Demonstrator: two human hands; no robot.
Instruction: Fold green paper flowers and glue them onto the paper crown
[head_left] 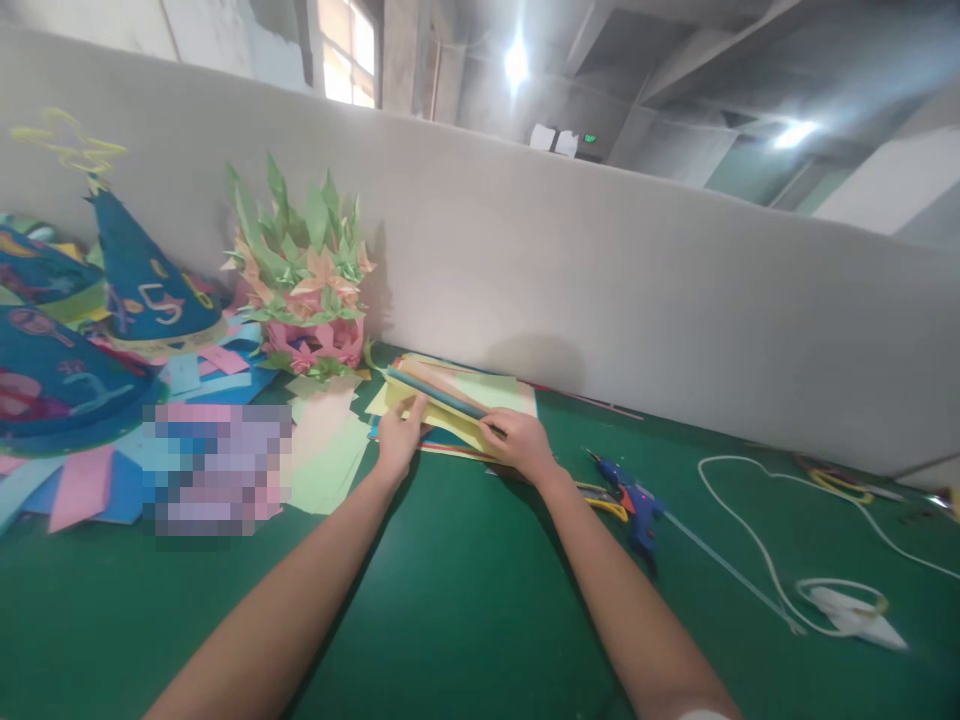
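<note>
A pile of coloured paper sheets [495,390] lies on the green table against the white partition. My left hand [400,437] is closed on the left part of the yellow paper [448,419] at the front of the pile, its thumb on the sheet. My right hand [520,442] pinches the right end, its fingers curled in at the edge. Along the top of the yellow paper runs a dark blue-green strip [435,389]. The fingers under the sheets are hidden, and how many sheets are gripped does not show.
Left of the pile stand a paper-flower crown [315,290] and blue cone hats [154,275]; pale green paper [322,465] lies nearer. A blue glue gun [636,505] lies right of my right hand beside yellow-handled scissors [606,503]. A white cord [750,520] loops farther right.
</note>
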